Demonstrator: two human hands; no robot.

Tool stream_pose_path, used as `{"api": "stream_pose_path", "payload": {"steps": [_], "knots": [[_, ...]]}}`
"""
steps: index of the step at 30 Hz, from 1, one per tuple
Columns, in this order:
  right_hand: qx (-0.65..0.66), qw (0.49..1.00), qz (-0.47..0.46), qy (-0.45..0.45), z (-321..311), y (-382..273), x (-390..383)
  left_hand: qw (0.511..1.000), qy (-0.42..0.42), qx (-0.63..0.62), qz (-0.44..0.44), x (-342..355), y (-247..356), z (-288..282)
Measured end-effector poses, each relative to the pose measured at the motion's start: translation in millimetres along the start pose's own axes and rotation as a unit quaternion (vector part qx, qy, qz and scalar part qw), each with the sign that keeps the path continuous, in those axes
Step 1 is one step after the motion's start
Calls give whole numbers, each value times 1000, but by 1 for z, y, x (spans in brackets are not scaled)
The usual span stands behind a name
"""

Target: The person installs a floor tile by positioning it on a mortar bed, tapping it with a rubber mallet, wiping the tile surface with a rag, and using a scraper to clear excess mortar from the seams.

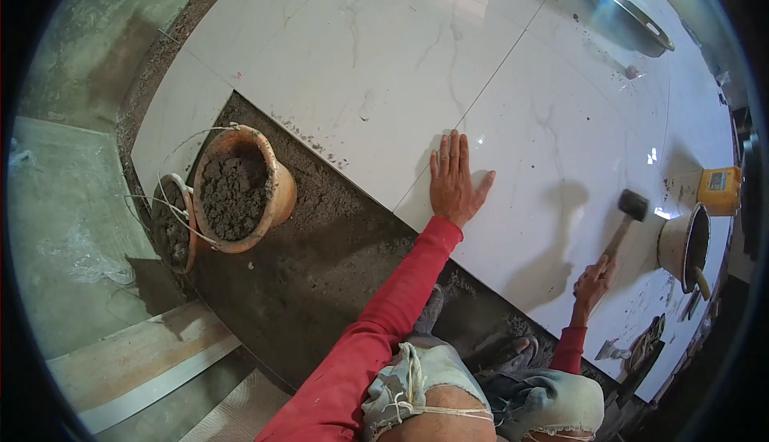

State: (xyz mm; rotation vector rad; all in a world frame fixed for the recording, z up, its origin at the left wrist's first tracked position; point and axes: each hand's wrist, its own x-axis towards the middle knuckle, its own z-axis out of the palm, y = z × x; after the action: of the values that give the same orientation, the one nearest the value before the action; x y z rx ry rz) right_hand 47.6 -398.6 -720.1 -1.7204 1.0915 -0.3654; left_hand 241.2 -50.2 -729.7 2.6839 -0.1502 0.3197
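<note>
Along the near edge of the tiled floor [336, 49], my right fingers [601, 268] clamp a likely head-heavy, black-headed, brown-handled mallet [618, 236] low, my left fingers [454, 152] slightly apart, flat on a glossy white, probably slick, brittle tile [513, 234].

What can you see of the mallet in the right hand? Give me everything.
The mallet has a dark, blocky head, apparently rubber, on a straight, brownish handle that looks wooden. The right hand grips the handle low down, hiding its end. It points forward, angled slightly right, and seems raised above the white tiles, its shadow lying to the left.
</note>
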Motion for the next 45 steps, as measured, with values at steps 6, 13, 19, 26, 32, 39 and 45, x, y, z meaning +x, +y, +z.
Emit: {"api": "stream_pose_path", "payload": {"steps": [6, 13, 19, 26, 32, 39, 45], "knots": [[-72, 996, 1, -53, 16, -56, -51, 1000, 0, 18, 1, -21, -24, -17], [-28, 989, -61, -130, 46, -85, -89, 1000, -14, 2, -18, -55, -20, -37], [-93, 979, -178, -21, 75, -57, -68, 1000, -8, -11, -28, -56, -15, -39], [-162, 970, -172, -60, 54, -74, -72, 998, -31, 21, -46, -58, -6, -39], [-225, 931, -273, -96, 60, -26, -80, 999, -21, 33, -36, -61, -15, -43], [-324, 931, -168, 4, 22, -17, -51, 999, -24, 24, -14, -57, 6, -31], [-197, 967, -161, 11, 20, -79, -9, 951, -159, -34, 262, -69, 54, 6]]}}
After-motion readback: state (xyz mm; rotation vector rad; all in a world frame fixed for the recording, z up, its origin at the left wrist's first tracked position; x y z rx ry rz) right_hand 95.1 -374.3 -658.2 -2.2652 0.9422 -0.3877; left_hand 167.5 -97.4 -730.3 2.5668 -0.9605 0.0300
